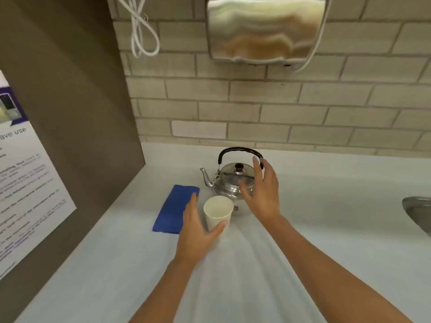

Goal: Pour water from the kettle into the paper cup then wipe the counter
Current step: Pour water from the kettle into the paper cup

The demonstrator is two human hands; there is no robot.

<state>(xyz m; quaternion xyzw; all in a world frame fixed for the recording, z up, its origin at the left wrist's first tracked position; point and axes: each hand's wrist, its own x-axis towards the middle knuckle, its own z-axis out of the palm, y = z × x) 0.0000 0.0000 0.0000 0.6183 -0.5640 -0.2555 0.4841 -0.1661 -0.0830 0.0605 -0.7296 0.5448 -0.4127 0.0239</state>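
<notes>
Pale counter (pixel 326 206) under a brick wall carries one steel kettle (pixel 229 180), one folded blue cloth (pixel 173 209) left of it, and one paper cup (pixel 218 212) standing upright before the kettle. Left hand (pixel 198 231) curls loosely around the cup; right hand (pixel 263 192) is spread beside the kettle's handle.

Even soft light — glare on steel dispenser (pixel 265 29), edges bowed, slightly blurred.

Wall dispenser (pixel 265 29), sink (pixel 418 213), poster (pixel 23 178)
</notes>
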